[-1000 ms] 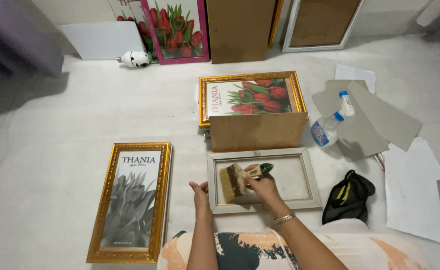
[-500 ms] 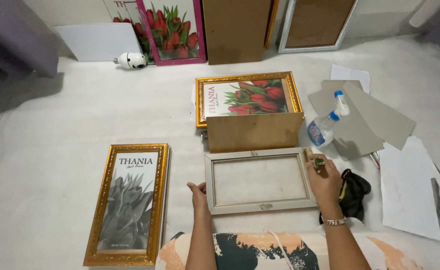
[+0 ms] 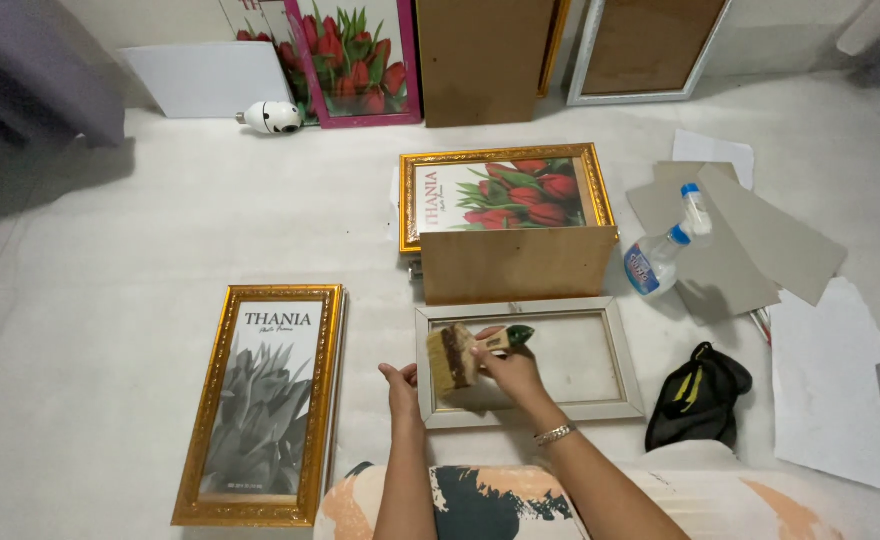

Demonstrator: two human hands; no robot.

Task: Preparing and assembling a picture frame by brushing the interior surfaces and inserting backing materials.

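A pale grey picture frame (image 3: 620, 372) with glass lies flat on the floor in front of me. My right hand (image 3: 508, 372) grips a wide paintbrush (image 3: 460, 354) with a green-tipped handle, its bristles resting over the frame's left part. My left hand (image 3: 401, 386) rests on the frame's left edge, fingers curled against it. Just beyond the frame stands a brown wooden box (image 3: 516, 263) with a gold-framed tulip picture (image 3: 503, 194) lying on top.
A tall gold-framed grey plant picture (image 3: 263, 398) lies at the left. A spray bottle (image 3: 665, 249), grey card sheets (image 3: 760, 240), white paper (image 3: 828, 385) and a black cloth (image 3: 698, 394) sit at the right. More frames (image 3: 355, 55) lean on the far wall beside a small white object (image 3: 271, 117).
My right hand swung out to the frame's right edge half a second ago, and has come back with the brush over the frame's left part. The left hand stayed at the left edge.
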